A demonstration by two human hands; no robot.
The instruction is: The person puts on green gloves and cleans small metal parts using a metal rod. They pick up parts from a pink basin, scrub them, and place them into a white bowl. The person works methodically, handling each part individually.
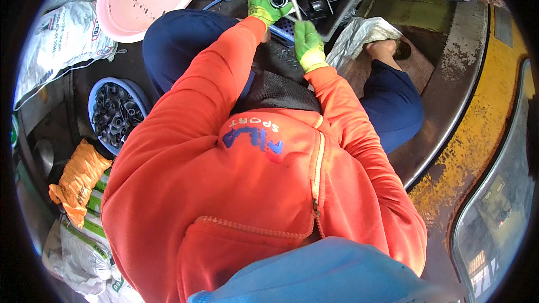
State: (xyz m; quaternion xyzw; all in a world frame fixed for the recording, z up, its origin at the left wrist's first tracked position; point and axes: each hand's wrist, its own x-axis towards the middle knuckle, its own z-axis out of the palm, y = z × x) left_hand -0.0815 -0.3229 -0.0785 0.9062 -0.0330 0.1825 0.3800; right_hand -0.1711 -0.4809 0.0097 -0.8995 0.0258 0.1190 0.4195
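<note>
Head view: the left hand (pixel 263 4) grasps a black ringed part (pixel 278 0), the right hand (pixel 307 44) a pale blade-like tool (pixel 293 1), seemingly mid-trim; the next stroke likely needs that part steady.

Ring (pixel 278 0): glossy | basin (pixel 132 5): smooth plastic | jacket (pixel 168 163): matt cloth | yellow panel (pixel 477 134): rough

Bright light washed over a round pink plastic basin (pixel 120 8), edges bowed, corners went black, blue cloth (pixel 320 275) blurred below.
</note>
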